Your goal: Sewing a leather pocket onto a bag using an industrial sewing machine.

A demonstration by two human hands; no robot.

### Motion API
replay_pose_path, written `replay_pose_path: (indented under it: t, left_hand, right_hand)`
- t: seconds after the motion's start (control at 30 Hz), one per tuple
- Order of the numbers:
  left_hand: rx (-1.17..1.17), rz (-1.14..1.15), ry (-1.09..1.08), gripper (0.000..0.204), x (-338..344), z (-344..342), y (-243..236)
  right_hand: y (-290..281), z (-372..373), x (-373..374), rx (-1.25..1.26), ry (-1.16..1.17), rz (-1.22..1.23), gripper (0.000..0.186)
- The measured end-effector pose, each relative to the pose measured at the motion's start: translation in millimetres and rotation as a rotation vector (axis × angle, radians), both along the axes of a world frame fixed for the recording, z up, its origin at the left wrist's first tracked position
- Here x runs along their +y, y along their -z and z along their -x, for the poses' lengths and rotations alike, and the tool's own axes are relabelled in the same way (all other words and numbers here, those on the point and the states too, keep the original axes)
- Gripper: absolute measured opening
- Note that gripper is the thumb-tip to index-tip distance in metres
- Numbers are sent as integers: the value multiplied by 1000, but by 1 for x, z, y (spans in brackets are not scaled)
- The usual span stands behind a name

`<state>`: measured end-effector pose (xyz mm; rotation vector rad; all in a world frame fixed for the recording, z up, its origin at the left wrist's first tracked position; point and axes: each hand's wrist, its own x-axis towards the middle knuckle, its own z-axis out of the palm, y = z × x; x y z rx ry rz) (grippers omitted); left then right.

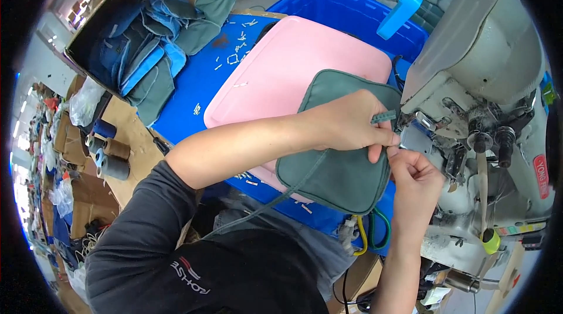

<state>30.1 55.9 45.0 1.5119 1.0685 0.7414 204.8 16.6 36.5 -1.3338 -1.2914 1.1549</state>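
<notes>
A rounded-square dark green fabric piece [331,182] lies on a pink board [299,47], close beside a sewing machine [498,38]. My left hand [358,123] is closed over its upper right part, pinching a narrow green tape [296,188]; a short end sticks up at the fingers, and the long length trails across the piece toward my lap. My right hand [416,179] is closed at the fabric's right edge, thumb and finger pinching there just below my left fingertips. What exactly lies between those fingertips is too small to make out clearly.
A blue worktable [182,103] holds the board and scattered pale scraps. An open carton [88,53] with blue and green pieces is at upper left, thread cones [114,167] beside it. A blue bin [311,0] stands behind; a blue lamp [402,9] hangs by the machine.
</notes>
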Motion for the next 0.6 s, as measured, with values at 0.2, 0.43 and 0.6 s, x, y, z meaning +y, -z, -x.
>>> replay_pose_path:
  t: [0.2,0.43,0.6]
  left_hand:
    - [183,-131,37,26,4,2,-9]
    - [77,23,-83,25,-5,-4,-7]
    - [-155,335,-125,22,-4,-4,-6]
  right_hand:
    - [5,3,-3,43,6,-65,7]
    - [9,8,-11,193,38,-89,16]
    - [10,4,-12,164,11,-85,14]
